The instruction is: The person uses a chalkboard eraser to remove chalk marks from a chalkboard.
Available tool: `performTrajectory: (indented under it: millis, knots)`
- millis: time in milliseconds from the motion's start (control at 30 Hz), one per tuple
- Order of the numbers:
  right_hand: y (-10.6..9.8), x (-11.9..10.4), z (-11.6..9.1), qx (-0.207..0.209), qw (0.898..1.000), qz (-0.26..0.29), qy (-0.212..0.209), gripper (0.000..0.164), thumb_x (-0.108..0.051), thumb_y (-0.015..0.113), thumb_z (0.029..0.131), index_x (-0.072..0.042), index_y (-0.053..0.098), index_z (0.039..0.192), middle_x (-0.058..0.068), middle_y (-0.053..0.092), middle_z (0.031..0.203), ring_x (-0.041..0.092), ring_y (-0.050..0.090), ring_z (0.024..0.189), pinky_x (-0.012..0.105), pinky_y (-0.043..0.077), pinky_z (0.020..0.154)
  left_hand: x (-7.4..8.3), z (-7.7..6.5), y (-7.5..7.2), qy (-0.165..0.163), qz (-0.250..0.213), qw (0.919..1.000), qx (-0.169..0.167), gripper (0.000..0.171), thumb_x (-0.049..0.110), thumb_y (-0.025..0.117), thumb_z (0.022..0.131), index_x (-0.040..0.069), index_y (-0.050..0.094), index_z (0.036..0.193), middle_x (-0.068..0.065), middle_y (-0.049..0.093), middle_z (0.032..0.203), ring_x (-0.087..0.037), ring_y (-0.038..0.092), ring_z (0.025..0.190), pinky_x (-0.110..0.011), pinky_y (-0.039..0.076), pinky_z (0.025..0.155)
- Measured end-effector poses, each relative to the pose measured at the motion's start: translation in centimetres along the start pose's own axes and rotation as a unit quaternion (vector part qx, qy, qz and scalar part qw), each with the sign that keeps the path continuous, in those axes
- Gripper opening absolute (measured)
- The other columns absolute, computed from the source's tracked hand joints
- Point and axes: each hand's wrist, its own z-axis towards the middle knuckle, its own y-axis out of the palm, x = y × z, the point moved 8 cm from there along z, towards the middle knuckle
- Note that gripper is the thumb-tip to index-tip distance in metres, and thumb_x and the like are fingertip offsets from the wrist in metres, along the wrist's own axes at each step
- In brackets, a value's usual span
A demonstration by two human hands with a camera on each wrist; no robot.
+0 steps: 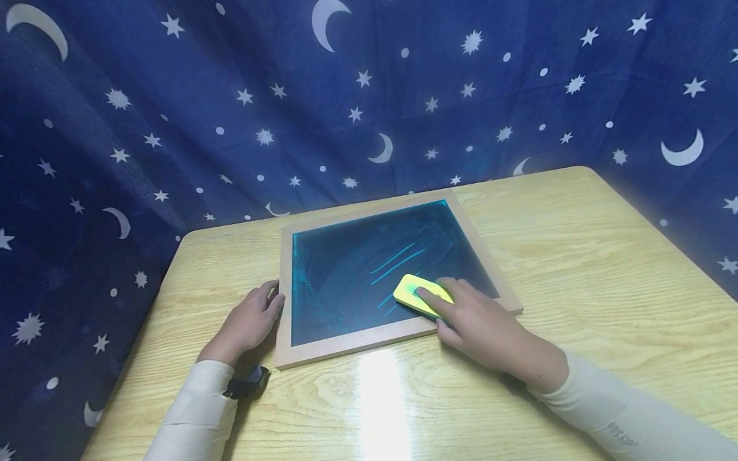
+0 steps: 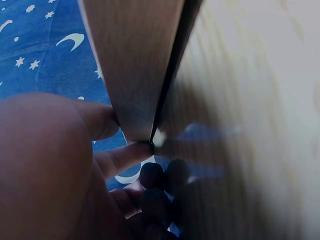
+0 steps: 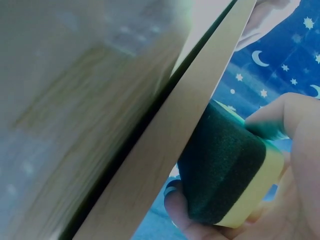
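Note:
A chalkboard point(image 1: 346, 275) with a pale wooden frame lies on the table, marked with several blue-green chalk strokes point(image 1: 398, 261). At its left edge, my left hand point(image 1: 249, 323) holds the frame; in the left wrist view, the thumb and a finger touch the frame's side point(image 2: 132, 70). My right hand point(image 1: 481, 323) grips a chalkboard eraser point(image 1: 423, 294) over the lower right of the board. Its top is yellow and its felt point(image 3: 220, 155) is dark green. The fingers wrap its sides, and the index finger lies along the top. Part of the strokes is hidden under the eraser.
The light wood-grain table point(image 1: 594, 275) extends around the board, with a bright reflection in front of it. A dark blue curtain point(image 1: 323, 96) with moons and stars hangs behind and beside the table. A black band point(image 1: 248, 383) is on the left wrist.

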Motion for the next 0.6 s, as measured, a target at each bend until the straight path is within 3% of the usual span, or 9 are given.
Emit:
performTrajectory:
  millis: [600]
  knots:
    - [0.6,-2.3,0.1,0.009,0.998,-0.01,-0.057,0.053,-0.015,0.059,0.092,-0.017,0.054,0.144,0.013,0.058,0.124,0.022,0.057,0.095,0.037,0.053,0.08,-0.3,0.1,0.2,-0.002,0.006,1.0,0.006,0.059,0.038,0.029,0.109,0.001,0.031,0.154,-0.03,0.04,0.152,-0.05,0.037,0.142,-0.066,0.033,0.112]
